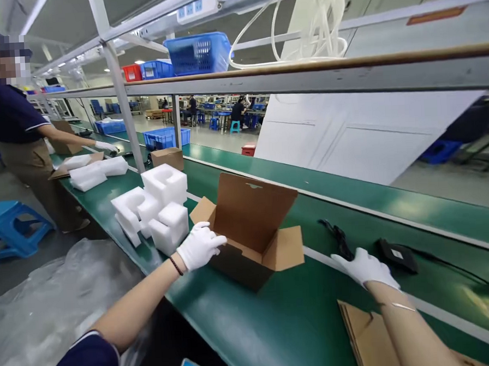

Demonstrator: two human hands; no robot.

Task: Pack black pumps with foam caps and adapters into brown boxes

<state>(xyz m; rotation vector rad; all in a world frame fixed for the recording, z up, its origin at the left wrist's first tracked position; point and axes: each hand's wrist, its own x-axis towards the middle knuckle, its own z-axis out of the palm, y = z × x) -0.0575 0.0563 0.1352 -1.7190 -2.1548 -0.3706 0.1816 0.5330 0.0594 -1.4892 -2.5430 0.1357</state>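
Under the left hand sits the open cardboard box, lid flap standing up; the gloved fingers curl loosely over its near side flap, resting there rather than gripping. Just left of that hand lies a cluster of white foam inserts. The right hand lies flat and spread on the green belt, fingertips touching a black cable, closed on nothing; a black adapter sits just beyond it. Near the right forearm lies a stack of flat cartons. I judge the box could skid or tip, since only one flap is lightly held. The cable could snag as it is drawn across. A co-worker's hand works well away.
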